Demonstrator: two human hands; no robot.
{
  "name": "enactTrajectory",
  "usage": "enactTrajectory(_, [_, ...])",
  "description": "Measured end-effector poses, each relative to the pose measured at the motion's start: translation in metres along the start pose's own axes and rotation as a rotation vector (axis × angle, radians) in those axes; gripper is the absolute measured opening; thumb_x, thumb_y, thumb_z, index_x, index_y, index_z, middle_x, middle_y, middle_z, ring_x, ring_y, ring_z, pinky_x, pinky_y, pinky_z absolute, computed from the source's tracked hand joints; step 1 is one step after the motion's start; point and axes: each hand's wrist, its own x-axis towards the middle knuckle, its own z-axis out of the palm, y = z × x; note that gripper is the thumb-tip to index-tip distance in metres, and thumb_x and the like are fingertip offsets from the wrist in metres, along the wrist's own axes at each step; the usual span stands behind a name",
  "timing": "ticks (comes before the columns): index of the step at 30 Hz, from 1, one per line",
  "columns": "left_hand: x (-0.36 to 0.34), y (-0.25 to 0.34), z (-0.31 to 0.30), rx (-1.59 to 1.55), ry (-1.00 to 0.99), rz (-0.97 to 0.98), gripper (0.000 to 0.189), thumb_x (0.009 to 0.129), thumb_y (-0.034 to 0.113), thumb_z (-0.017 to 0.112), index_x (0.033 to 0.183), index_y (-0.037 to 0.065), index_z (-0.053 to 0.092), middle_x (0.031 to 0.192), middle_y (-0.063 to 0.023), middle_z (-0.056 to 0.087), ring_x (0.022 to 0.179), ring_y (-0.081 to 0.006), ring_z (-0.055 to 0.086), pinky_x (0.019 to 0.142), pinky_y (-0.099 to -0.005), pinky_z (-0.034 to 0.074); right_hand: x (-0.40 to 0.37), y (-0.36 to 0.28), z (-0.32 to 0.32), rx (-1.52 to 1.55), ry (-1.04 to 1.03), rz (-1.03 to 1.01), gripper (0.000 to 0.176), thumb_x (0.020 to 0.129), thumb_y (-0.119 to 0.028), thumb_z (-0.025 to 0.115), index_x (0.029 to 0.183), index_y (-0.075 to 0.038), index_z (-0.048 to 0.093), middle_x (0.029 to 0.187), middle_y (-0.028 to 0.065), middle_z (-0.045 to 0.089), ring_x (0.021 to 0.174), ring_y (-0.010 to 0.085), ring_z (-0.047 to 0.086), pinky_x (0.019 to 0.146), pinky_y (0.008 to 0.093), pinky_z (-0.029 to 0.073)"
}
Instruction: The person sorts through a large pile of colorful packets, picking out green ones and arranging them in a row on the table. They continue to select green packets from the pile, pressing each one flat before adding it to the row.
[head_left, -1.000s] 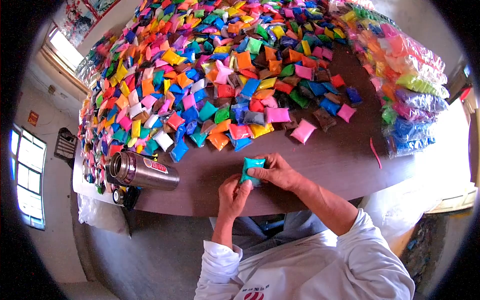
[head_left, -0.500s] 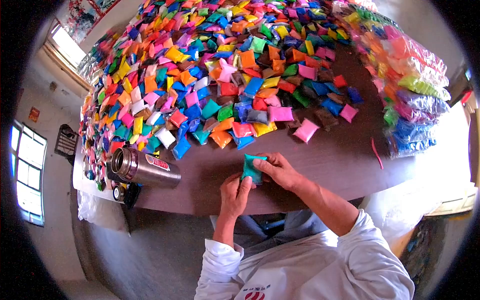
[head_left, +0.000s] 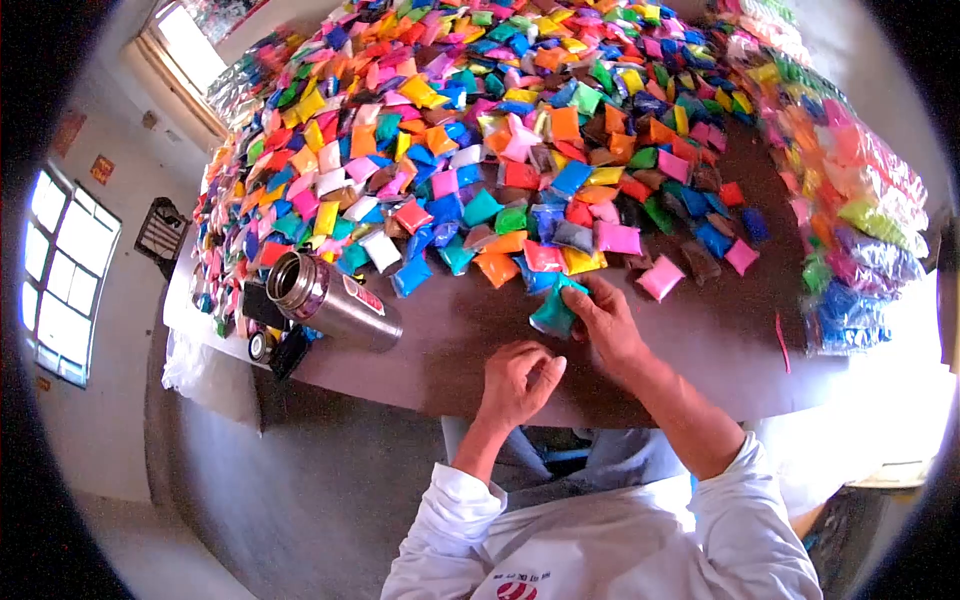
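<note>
Teal packet [head_left: 553,314] pinched in R hand [head_left: 612,330], near side of pkt pile [head_left: 480,150]; L hand [head_left: 515,385] half-curled w/ narrow gap, at left.

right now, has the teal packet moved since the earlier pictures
Yes: judged against the nearest pink packet, the teal packet in the right hand has moved forward, toward the packet pile.

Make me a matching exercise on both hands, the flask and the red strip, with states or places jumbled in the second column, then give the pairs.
1. right hand
2. left hand
3. flask
4. red strip

A. uncovered at its mouth
B. near the stacked bags
C. curled, apart from the teal packet
D. pinching the teal packet

Pairs: 1-D, 2-C, 3-A, 4-B
</note>
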Motion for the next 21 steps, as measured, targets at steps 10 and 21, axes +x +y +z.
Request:
enactTrajectory(10, [-0.005, -0.006, 0.006, 0.228, 0.019, 0.098, 0.018, 0.077, 0.024, 0.068, 0.075, 0.007, 0.062, 0.076, -0.0120, 0.063, 0.076, -0.0351, 0.062, 0.071, -0.0456, 0.049, 0.064, -0.016, 0.101, -0.509, -0.443, 0.050, 0.031, 0.084, -0.020, 0.068, 0.106, 0.000, 0.059, 0.082, 0.0107, 0.062, 0.076, 0.0185, 0.062, 0.066, 0.0340, 0.052])
enactTrajectory(21, [-0.010, -0.013, 0.006, -0.025, -0.039, -0.015, 0.039, 0.077, 0.021, 0.073, 0.109, 0.006, 0.057, 0.100, -0.0125, 0.065, 0.093, -0.0313, 0.063, 0.085, -0.0409, 0.050, 0.097, 0.029, 0.121, -1.021, -0.173, -0.459, 0.027, 0.081, -0.021, 0.066, 0.100, -0.003, 0.060, 0.089, 0.0217, 0.064, 0.088, 0.0398, 0.062, 0.076, 0.0459, 0.050])
